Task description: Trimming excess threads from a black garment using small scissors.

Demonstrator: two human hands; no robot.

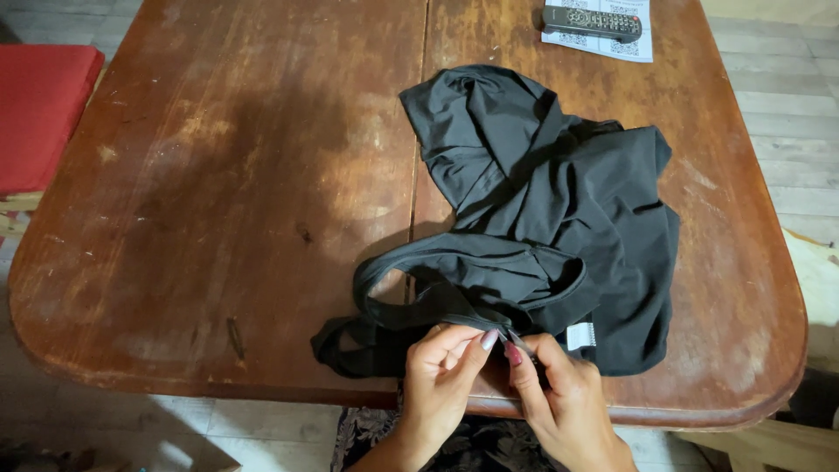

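A black garment point(559, 201) with shoulder straps lies crumpled on the right half of a worn wooden table point(218, 192). One strap loop point(384, 280) curves out to the left. A small white label point(579, 336) shows near the garment's near edge. My left hand point(441, 376) and my right hand point(555, 393) meet at the table's near edge. Both pinch the same bit of black strap between fingertips, just left of the label.
A black remote control point(592, 22) rests on a white printed sheet point(636, 45) at the far edge. A red cushion point(39, 109) sits on a seat to the left. Pale floor tiles point(778, 114) surround the table, whose corners are rounded.
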